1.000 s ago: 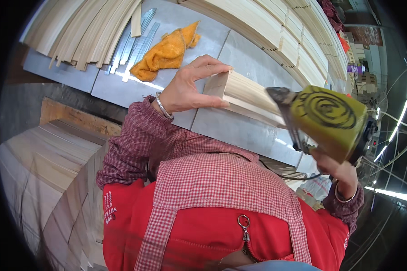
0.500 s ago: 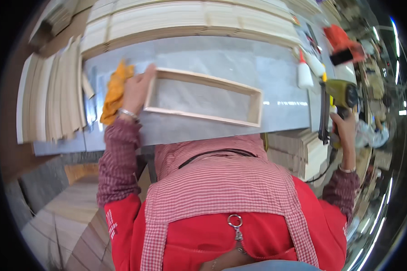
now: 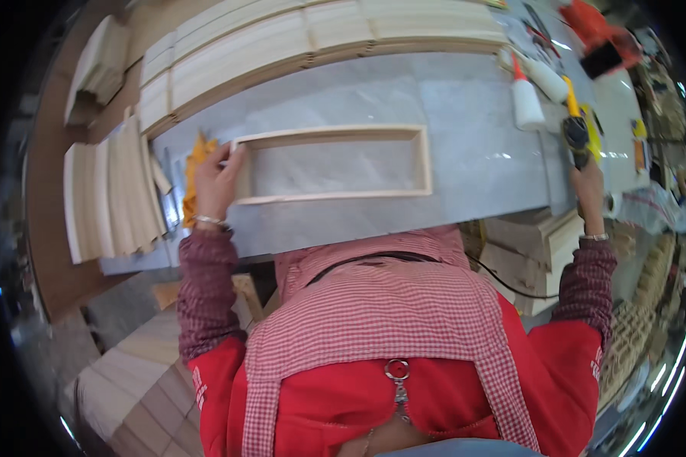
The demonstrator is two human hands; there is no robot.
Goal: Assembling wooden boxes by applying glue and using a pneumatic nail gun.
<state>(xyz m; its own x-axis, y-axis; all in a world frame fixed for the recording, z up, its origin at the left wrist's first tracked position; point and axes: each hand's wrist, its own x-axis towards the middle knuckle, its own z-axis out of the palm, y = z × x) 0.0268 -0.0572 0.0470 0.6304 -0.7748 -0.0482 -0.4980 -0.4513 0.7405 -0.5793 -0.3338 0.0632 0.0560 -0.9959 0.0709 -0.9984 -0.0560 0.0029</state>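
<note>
A long, narrow rectangular frame (image 3: 335, 198) of pale wood rests on the grey tabletop. My left hand (image 3: 219, 181) grips its left end, the thumb on the near side and the fingers curled over the short board. An orange-yellow cloth (image 3: 193, 179) lies against the back of that hand. At the right end of the table my right hand (image 3: 587, 186) is wrapped round the handle of a yellow and black nail gun (image 3: 576, 131), apart from the frame. Part of the tool's body is foreshortened.
Stacked wooden strips (image 3: 244, 57) line the table's far side, with more strips (image 3: 110, 194) at the left. A red-capped white glue bottle (image 3: 527, 105) stands near the nail gun. Wood blocks (image 3: 522, 236) sit below the right front edge, beside a black hose (image 3: 503, 283).
The wooden frame has turned slightly and now lies nearly level across the view, still in my left hand. The nail gun in my right hand has swung round from its side view.
</note>
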